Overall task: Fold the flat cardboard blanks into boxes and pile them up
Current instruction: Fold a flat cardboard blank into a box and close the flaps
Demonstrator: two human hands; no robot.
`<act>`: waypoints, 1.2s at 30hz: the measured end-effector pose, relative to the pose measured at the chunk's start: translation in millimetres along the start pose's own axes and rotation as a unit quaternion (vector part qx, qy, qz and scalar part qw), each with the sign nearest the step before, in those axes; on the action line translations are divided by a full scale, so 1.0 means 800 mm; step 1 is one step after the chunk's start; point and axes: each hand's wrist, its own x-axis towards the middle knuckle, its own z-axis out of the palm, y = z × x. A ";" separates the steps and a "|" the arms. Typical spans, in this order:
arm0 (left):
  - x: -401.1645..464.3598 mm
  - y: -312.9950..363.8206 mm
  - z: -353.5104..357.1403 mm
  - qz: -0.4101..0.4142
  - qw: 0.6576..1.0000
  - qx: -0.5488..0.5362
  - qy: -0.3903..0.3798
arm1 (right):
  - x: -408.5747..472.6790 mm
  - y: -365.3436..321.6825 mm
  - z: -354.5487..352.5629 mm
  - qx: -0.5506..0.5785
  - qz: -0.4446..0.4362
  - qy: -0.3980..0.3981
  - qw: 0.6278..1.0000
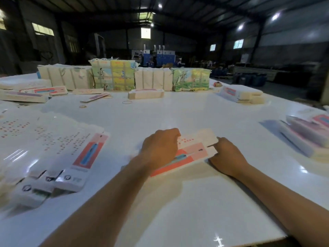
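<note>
Two bare forearms reach forward over a glossy white surface [195, 202]. The two hands meet on one cardboard blank [192, 150], white with a pink and coral panel showing a blue bottle-like picture. The blank lies on the surface just ahead of the person, its long axis running from near left to far right. The left hand [160, 148] lies on top of its left part, fingers curled over the far edge. The right hand [226, 155] holds the right end, fingertips curled against the flaps there.

To the left sits a fanned spread of flat blanks [53, 148], too blurred to count; their small red print cannot be read. At the right edge is a pile of folded boxes [306, 138]. Farther off lie three rubber bands [127, 102]. Along the far edge stand four wrapped bundles [114, 75], two plain and two with coloured illustrations, writing unreadable.
</note>
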 end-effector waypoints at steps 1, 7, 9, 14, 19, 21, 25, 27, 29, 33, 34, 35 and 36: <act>-0.003 -0.002 0.010 -0.002 1.000 0.002 -0.009 | 0.000 0.000 0.001 -0.005 -0.006 -0.007 1.000; -0.006 -0.016 0.019 -0.003 1.000 0.012 -0.010 | 0.002 0.001 0.005 -0.001 -0.014 -0.013 1.000; -0.007 -0.016 0.021 -0.004 1.000 0.012 -0.022 | 0.002 0.003 0.005 0.000 -0.014 -0.020 1.000; -0.006 -0.017 0.022 0.000 1.000 0.002 -0.019 | -0.002 -0.005 -0.006 0.333 0.047 0.095 0.937; -0.008 -0.017 0.023 0.010 1.000 0.013 -0.004 | -0.004 -0.006 -0.012 0.617 0.095 -0.043 0.780; -0.008 -0.016 0.023 0.025 0.999 0.011 0.024 | -0.005 -0.004 -0.008 0.598 0.073 -0.086 0.793; -0.012 -0.012 0.023 0.066 0.996 0.011 0.050 | -0.001 0.000 -0.007 0.602 0.079 -0.112 0.787; -0.013 -0.011 0.025 0.083 0.993 0.002 0.081 | 0.000 0.000 -0.007 0.613 0.085 -0.111 0.777; -0.013 -0.009 0.026 0.091 0.991 0.012 0.093 | 0.001 0.002 -0.006 0.614 0.090 -0.100 0.777; -0.012 -0.002 0.027 0.098 0.984 0.150 -0.011 | 0.003 0.003 -0.004 0.599 0.128 -0.071 0.787; -0.012 -0.001 0.027 0.092 0.981 0.166 -0.024 | 0.002 0.003 -0.004 0.594 0.134 -0.069 0.790; -0.012 -0.001 0.027 0.088 0.981 0.172 -0.026 | 0.002 0.003 -0.005 0.590 0.136 -0.070 0.793; -0.012 -0.001 0.028 0.084 0.982 0.170 -0.024 | 0.001 0.003 -0.005 0.589 0.137 -0.070 0.794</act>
